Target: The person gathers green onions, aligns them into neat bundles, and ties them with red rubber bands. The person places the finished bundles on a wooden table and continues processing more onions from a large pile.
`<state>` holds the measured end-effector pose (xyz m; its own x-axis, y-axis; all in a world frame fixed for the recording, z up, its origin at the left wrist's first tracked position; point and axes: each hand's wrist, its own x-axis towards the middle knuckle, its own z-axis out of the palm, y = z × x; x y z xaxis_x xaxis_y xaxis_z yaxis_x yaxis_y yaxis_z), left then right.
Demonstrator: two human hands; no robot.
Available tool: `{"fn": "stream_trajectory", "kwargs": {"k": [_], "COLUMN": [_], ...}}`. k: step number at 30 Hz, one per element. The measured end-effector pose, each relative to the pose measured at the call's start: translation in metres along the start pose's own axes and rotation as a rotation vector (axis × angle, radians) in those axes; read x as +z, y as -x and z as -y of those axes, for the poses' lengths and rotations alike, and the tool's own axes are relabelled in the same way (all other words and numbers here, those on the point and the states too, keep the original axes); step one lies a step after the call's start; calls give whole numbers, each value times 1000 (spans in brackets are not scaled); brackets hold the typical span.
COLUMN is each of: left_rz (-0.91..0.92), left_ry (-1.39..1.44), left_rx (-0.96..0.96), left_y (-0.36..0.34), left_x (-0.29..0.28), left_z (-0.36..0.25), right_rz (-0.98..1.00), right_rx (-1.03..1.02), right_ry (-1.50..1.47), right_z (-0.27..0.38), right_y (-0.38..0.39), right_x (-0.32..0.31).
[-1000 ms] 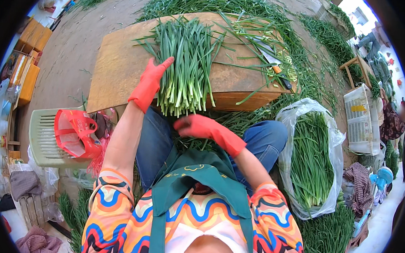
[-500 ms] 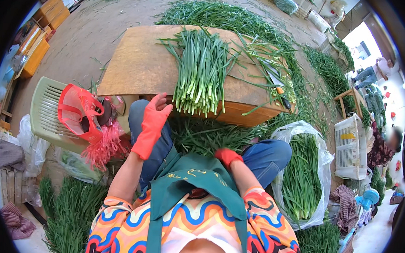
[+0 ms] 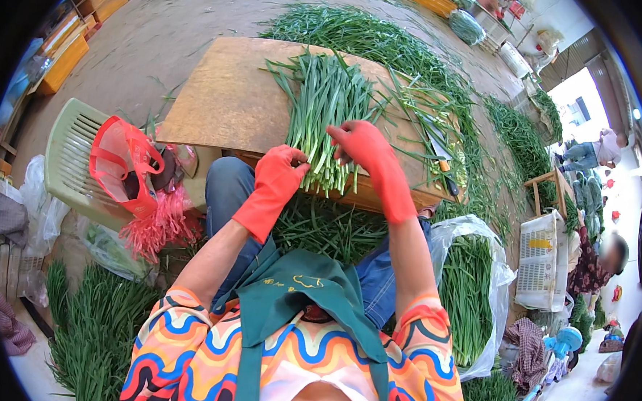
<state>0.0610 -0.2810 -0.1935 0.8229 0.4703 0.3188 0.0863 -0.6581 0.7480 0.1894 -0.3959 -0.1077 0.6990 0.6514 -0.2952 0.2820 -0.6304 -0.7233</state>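
Note:
A bundle of garlic chives [image 3: 325, 92] lies on the wooden board [image 3: 228, 94], its pale cut ends toward me and over the near edge. My left hand [image 3: 278, 180], in a red rubber glove, is closed at the left side of the stem ends. My right hand [image 3: 367, 153], gloved alike, curls over the right side of the stems; its fingertips are partly hidden among them. A knife [image 3: 436, 145] lies to the right, among loose leaves [image 3: 413, 107].
A green plastic chair [image 3: 72, 166] stands left, holding a red bag [image 3: 116, 161] and pink strips [image 3: 156, 224]. To my right is a clear plastic bag [image 3: 502, 282] of chives. More chives [image 3: 104, 327] heap around me; a white crate [image 3: 543, 263] and people are farther right.
My right hand has risen from my lap to the bundle's right side. My left hand has moved right and down to the stem ends, its fingers closing. The view has shifted slightly.

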Motion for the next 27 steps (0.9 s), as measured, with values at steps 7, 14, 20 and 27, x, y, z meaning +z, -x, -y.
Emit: {"fn": "stream_trajectory", "kwargs": {"k": [7, 14, 20, 27], "left_rz": [-175, -306, -557, -268], "left_ry": [-25, 326, 1006, 1077], "left_rx": [113, -363, -1542, -1465], "left_y": [15, 126, 217, 181], "left_x": [-6, -90, -120, -123], "left_z": [-2, 44, 189, 244], "right_rz": [57, 92, 466, 647], "right_rx": [79, 30, 61, -337], "right_ry": [378, -200, -230, -22], "right_z": [3, 0, 45, 82], "right_y": [-69, -36, 39, 20], "right_x": [32, 9, 50, 160]}}
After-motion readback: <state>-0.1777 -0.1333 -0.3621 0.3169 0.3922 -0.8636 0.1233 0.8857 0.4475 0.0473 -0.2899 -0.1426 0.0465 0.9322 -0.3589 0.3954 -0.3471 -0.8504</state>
